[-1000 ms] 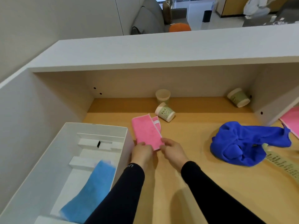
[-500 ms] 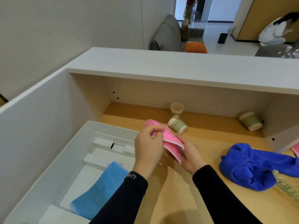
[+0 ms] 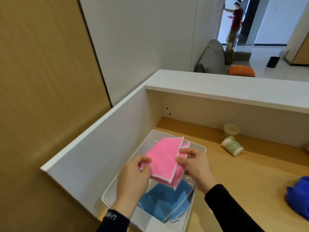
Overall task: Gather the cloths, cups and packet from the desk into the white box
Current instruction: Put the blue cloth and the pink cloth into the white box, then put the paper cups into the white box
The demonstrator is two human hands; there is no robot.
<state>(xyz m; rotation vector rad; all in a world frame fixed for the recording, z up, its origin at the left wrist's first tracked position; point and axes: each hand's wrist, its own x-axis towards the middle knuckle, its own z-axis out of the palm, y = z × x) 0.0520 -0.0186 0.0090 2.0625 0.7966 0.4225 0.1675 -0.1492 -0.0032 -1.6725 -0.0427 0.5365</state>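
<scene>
1. Folded pink cloth (image 3: 164, 158) with white edging, held in the air directly above the white box (image 3: 198, 147), over its far half.
2. At the cloth's left edge, over the box's left side, the left hand (image 3: 133, 178): thumb on top, fingers curled underneath, pinching the fabric.
3. At the cloth's right edge, over the box's right wall, the right hand (image 3: 195, 164): thumb and forefinger closed on the folded layers, other fingers curled below.
4. Black sleeves (image 3: 234, 208) on both arms, reaching in across the box's near end.
5. Inside the box, on its floor beneath the pink one, a light blue cloth (image 3: 160, 201), blurred and partly hidden by the hands.
6. Under the box, a wooden desk (image 3: 242, 181). Close along the box's left wall, a white side panel (image 3: 100, 148); touching or not, impossible to tell.
7. Right of the box's far corner, a green-and-white paper cup (image 3: 232, 147) lying on its side. Just behind that, farther from the box, a second cup (image 3: 231, 130) standing upright.
8. Well to the right of the box, at the frame edge, a bunched dark blue cloth (image 3: 299, 196), only partly in view.
9. Beyond the box, a white shelf top (image 3: 217, 86). Past that, a grey sofa (image 3: 212, 59), an orange cushion (image 3: 241, 71), a black bin (image 3: 272, 61) and a person (image 3: 235, 22) standing in a doorway.
</scene>
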